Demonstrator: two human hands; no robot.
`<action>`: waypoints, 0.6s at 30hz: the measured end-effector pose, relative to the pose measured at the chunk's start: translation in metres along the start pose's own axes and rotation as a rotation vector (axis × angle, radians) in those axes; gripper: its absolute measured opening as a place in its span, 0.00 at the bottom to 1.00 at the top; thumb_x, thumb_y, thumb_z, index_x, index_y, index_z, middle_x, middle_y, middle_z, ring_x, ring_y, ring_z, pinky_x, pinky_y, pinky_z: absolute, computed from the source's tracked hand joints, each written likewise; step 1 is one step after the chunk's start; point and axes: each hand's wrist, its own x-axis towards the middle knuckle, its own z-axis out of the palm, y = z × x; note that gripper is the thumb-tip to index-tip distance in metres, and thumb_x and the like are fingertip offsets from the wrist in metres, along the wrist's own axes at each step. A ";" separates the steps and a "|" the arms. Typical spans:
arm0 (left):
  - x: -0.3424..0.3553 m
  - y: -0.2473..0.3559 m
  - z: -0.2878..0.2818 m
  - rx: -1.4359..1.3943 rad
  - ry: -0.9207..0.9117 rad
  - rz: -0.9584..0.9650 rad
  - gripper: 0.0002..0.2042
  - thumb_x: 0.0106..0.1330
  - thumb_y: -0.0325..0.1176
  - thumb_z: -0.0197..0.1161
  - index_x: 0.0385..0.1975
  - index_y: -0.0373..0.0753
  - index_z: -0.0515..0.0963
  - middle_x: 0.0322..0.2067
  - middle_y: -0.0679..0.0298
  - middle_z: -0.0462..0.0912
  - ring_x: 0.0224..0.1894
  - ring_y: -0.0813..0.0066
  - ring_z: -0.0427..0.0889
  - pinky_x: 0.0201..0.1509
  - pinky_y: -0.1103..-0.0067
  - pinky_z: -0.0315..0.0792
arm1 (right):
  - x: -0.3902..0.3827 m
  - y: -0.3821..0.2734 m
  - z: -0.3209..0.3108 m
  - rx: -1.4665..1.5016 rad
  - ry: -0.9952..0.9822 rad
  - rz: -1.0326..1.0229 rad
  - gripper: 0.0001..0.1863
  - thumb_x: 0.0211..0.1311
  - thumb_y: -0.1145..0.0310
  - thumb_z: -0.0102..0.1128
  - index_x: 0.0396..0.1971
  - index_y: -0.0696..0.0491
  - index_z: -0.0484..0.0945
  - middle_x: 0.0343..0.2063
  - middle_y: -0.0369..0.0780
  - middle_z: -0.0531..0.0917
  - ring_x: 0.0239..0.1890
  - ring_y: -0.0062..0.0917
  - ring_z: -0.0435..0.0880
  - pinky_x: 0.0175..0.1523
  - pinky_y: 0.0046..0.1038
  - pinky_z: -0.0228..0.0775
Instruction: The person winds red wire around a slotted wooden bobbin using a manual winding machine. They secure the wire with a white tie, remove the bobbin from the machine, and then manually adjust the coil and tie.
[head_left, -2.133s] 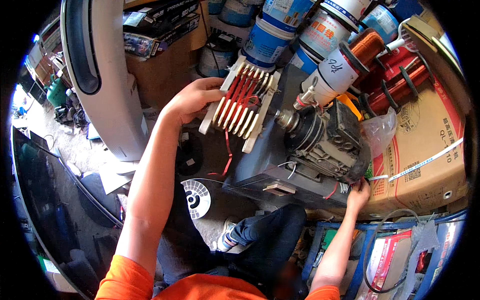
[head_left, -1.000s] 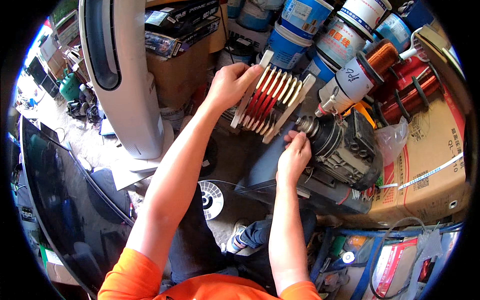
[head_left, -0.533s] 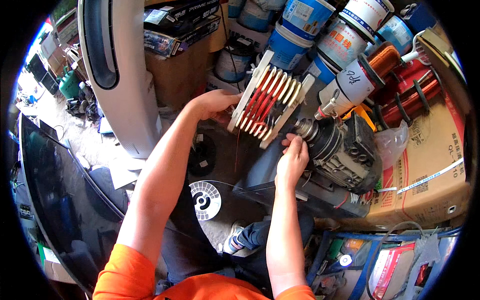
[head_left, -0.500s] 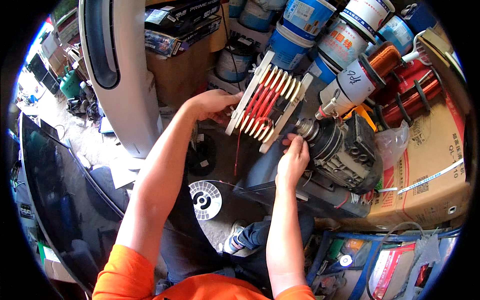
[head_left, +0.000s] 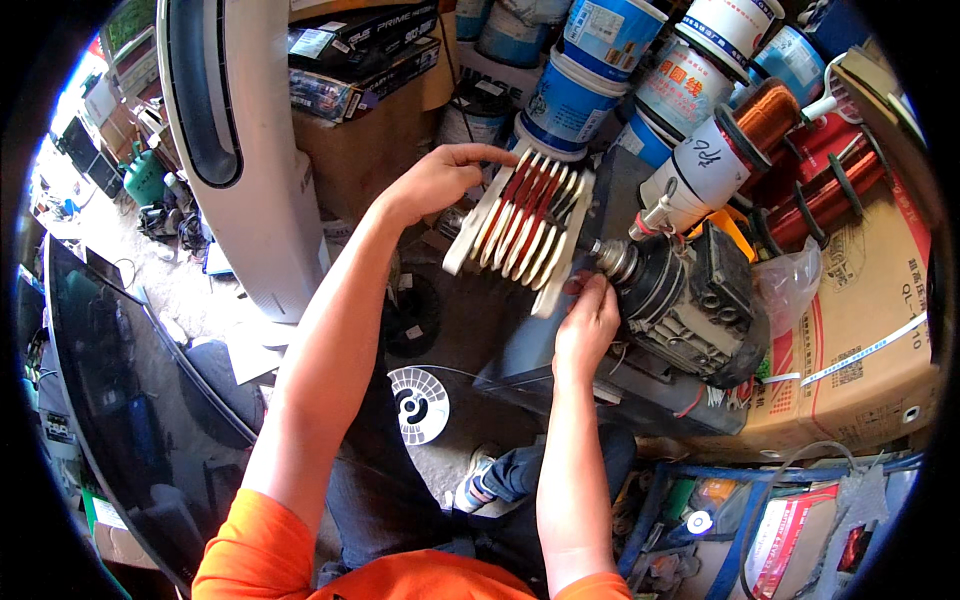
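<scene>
A white slatted winding former (head_left: pixel 520 225) wrapped with red-brown copper wire sits on the shaft of a dark grey electric motor (head_left: pixel 685 300). My left hand (head_left: pixel 435 180) rests on the former's upper left edge, fingers stretched over its top. My right hand (head_left: pixel 588 320) is at the former's lower right corner, next to the shaft, fingertips pinched there on what looks like a small part. A thin wire hangs from the former toward the floor.
Blue and white paint buckets (head_left: pixel 580 95) stack behind. Copper wire spools (head_left: pixel 765 110) lie on a cardboard box (head_left: pixel 860 330) at right. A tall white fan housing (head_left: pixel 235 150) stands left, a black screen (head_left: pixel 130 390) lower left, a white fan disc (head_left: pixel 420 403) on the floor.
My right hand came up from the box edge to the former's lower corner by the shaft. My left hand shifted along the former's top edge; the former turned slightly.
</scene>
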 end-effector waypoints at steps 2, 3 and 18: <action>0.004 0.000 0.001 0.122 -0.007 0.075 0.19 0.62 0.26 0.50 0.53 0.41 0.76 0.30 0.70 0.81 0.27 0.85 0.73 0.28 0.84 0.68 | 0.000 -0.003 -0.002 -0.038 -0.006 0.048 0.21 0.73 0.58 0.41 0.35 0.61 0.77 0.24 0.39 0.80 0.29 0.25 0.78 0.39 0.28 0.67; -0.003 0.004 0.000 0.208 0.006 -0.178 0.21 0.58 0.23 0.49 0.50 0.44 0.79 0.42 0.60 0.82 0.40 0.72 0.78 0.50 0.77 0.71 | -0.001 -0.006 -0.001 -0.023 0.006 0.035 0.20 0.72 0.59 0.42 0.34 0.60 0.77 0.23 0.37 0.79 0.27 0.22 0.74 0.36 0.26 0.65; -0.006 -0.001 -0.016 0.181 -0.141 -0.197 0.17 0.56 0.24 0.55 0.47 0.37 0.78 0.26 0.72 0.75 0.23 0.86 0.67 0.23 0.86 0.61 | -0.005 -0.014 0.000 -0.019 0.017 -0.008 0.20 0.72 0.60 0.42 0.34 0.62 0.77 0.23 0.39 0.80 0.27 0.26 0.78 0.38 0.28 0.69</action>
